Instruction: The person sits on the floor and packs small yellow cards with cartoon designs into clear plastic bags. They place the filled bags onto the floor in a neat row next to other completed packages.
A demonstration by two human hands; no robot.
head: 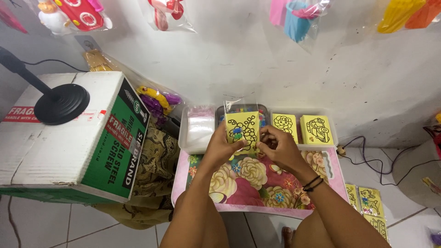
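Observation:
My left hand and my right hand together hold a yellow card with a black flower outline, partly inside a clear plastic sleeve whose open top sticks up above the card. My left thumb presses on the card's lower left, and my right fingers pinch its right edge. The card hovers over a small flower-patterned table. Behind it lie two stacks of yellow outline cards in a white tray.
A white tray holds a pile of clear sleeves and a dark box of coloured bits. A large cardboard box with a black stand base sits left. Packed cards lie on the floor at right. Bagged toys hang on the wall.

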